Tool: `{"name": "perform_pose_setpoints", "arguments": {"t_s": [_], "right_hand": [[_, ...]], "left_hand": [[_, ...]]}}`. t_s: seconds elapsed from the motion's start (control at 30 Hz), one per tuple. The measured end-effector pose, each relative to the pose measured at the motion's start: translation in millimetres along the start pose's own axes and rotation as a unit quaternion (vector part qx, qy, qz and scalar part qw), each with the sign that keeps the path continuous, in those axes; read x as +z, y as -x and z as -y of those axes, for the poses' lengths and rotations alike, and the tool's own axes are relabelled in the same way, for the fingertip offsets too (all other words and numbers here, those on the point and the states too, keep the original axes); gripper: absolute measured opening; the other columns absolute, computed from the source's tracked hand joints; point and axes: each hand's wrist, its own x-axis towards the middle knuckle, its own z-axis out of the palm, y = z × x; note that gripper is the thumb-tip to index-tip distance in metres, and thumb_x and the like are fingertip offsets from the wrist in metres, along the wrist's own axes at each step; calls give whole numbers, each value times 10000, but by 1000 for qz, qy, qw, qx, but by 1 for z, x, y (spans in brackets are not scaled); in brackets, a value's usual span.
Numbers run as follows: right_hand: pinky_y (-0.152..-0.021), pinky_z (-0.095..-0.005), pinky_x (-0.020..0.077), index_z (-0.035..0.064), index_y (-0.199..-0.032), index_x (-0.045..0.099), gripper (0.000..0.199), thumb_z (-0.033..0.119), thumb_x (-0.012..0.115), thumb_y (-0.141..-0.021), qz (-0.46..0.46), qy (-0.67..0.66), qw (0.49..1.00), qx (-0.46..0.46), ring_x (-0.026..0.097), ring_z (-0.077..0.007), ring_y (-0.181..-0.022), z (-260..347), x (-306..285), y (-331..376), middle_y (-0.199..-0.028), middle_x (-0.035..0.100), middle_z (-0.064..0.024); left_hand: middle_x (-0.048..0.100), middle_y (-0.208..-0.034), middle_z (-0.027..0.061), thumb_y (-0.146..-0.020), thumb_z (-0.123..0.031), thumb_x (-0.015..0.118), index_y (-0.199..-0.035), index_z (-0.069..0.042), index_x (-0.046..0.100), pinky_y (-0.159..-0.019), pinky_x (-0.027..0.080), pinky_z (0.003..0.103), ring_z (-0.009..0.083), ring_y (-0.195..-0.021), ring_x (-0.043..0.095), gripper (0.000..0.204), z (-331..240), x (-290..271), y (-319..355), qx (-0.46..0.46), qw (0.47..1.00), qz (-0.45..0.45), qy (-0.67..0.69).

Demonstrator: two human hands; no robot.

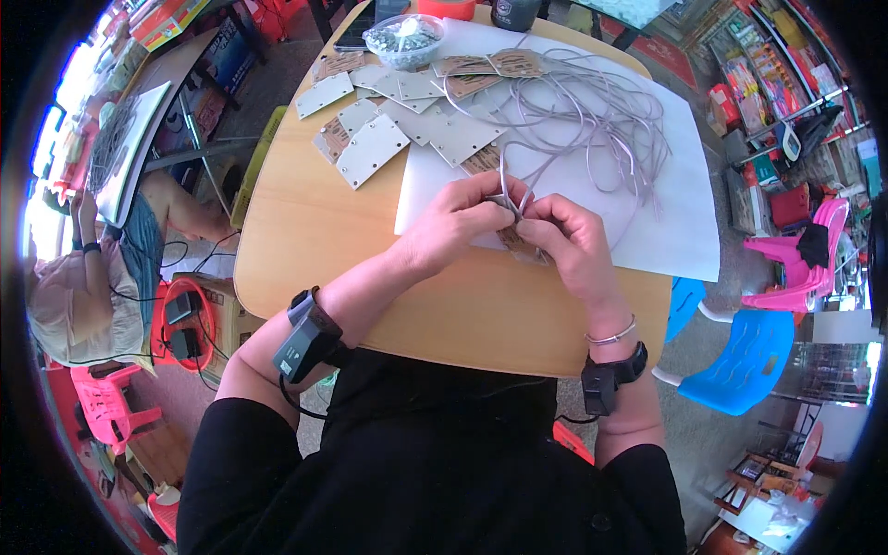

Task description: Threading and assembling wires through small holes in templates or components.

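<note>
Both hands meet over the front part of a white sheet [684, 222]. My left hand [460, 220] is closed, its thumb and fingers pinching a thin grey cord [505, 176] at a small plate with brown printed backing [520, 246]. My right hand [572, 239] is closed on the other side of that plate, fingertips bent against the cord. The fingers cover most of the spot where cord and plate meet. Beyond the hands lie several pale square plates [373, 151] with small corner holes, some showing brown backing. A loose tangle of grey cords [601, 111] spreads over the sheet at the right.
A clear tub of small metal parts [404, 44] stands at the table's far side, near a dark cup [514, 14] and a red container [447, 7]. The wooden table [314, 250] has rounded edges. Blue chairs [740, 361] stand at right; another person [88, 287] sits at left.
</note>
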Motion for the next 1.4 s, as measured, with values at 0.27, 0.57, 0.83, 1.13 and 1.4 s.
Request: {"name": "perform_pose_setpoints", "arguments": {"t_s": [0.27, 0.57, 0.83, 1.13, 1.4], "right_hand": [[-530, -212, 398, -20, -802, 599, 123, 94, 618, -844, -47, 83, 994, -55, 478, -35, -605, -4, 2, 2, -659, 560, 20], [-515, -195, 364, -2, -823, 623, 96, 90, 630, -851, -48, 68, 994, -69, 455, -18, -594, -8, 7, -1, -668, 571, 34], [-518, -185, 346, 7, -866, 650, 143, 146, 618, -881, -3, 35, 999, -29, 449, -10, -604, -6, 1, -1, -678, 572, 46], [-529, -186, 350, 4, -861, 635, 161, 155, 593, -895, 57, -13, 998, 20, 459, -19, -601, -1, -8, -1, -674, 551, 42], [-528, -181, 360, 53, -823, 593, 128, 173, 597, -867, 65, -103, 989, 79, 451, -27, -571, -2, -11, -4, -673, 532, 46]], "left_hand": [[573, -1141, 164, -756, -32, 407, -1173, 130, 500, -1017, 358, 338, 220, -1098, 530, 456, -5, 2, -6, -39, 987, 31, 150], [612, -1064, 153, -803, -17, 435, -1062, 109, 579, -937, 430, 313, 202, -1011, 582, 322, -14, 2, -1, -55, 990, -33, 128], [648, -991, 144, -816, -57, 524, -1003, 92, 617, -896, 460, 302, 195, -947, 617, 257, -20, -7, 4, -69, 996, -45, 39], [666, -903, 103, -796, -47, 534, -964, 58, 654, -841, 460, 255, 150, -861, 614, 232, -18, -8, 5, -39, 999, -36, 11], [661, -887, 90, -796, -37, 524, -920, 40, 656, -814, 473, 259, 150, -844, 614, 197, -17, -7, 1, -39, 998, -53, 12]]}}
